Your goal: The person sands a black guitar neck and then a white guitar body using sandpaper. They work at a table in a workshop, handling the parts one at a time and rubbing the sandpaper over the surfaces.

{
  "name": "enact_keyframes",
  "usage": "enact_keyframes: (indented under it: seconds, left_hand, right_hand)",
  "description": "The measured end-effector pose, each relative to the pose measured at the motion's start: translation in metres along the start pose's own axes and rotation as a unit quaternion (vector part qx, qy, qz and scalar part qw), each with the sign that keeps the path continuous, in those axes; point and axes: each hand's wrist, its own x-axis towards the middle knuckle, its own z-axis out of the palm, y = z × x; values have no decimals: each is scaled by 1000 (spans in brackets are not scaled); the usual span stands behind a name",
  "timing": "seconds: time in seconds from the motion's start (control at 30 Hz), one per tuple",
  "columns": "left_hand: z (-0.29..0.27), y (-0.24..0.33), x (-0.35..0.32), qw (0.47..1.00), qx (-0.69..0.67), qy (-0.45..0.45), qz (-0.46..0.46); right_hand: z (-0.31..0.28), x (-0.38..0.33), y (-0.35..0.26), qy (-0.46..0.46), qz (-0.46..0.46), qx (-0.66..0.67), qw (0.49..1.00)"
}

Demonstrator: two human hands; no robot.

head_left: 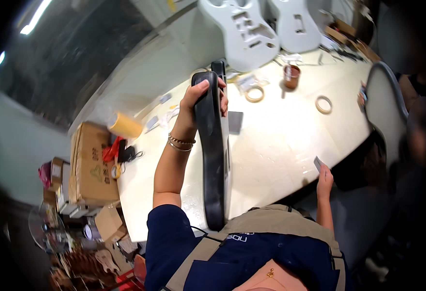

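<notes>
1. Left hand (189, 104), one, bare; thumb laid along the near edge, fingers wrapped round the far side; closed firmly about the upper end of the item below; two bracelets (181, 141) at the wrist.
2. Right hand (325, 182), one, bare; held low beside the table's near edge, well apart from the left; thumb and fingers pinching a thin grey piece (318, 164).
3. Black guitar-shaped body (210, 145), one; glossy, shown edge-on, its long side curved; upper end in the left hand, lower end near the wearer's chest; located in front of the person, before the left half of the table; whether it rests on anything cannot be told.
4. White table (276, 155), one; pale top, rounded near edge.
5. Grey flat rectangle (236, 122), one; lying on the table, just right of the black body in view.
6. Tape rings, two; one (254, 94) beyond the rectangle, the other (324, 104) farther right.
7. Brown jar (291, 76), one; upright, between and beyond the rings.
8. White guitar bodies (298, 29), two; upright along the far side.
9. Cardboard box (93, 167), one; left of the table; yellow roll (125, 125) near its upper corner.
</notes>
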Motion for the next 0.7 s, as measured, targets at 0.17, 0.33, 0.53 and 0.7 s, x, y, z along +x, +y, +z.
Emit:
enact_keyframes:
  seconds: [0.17,0.33,0.53,0.7]
  left_hand:
    - [-15,15,-38,967,96,207,114]
    - [-9,12,-68,909,45,371,186]
    - [-5,3,-92,858,88,444,244]
    - [15,1,-105,851,111,432,279]
  right_hand:
    - [2,-6,-16,-40,-30,21,999]
    - [12,-14,-12,-79,-34,33,996]
    - [31,-31,-5,-126,-25,45,991]
    - [49,-34,5,-179,46,150,971]
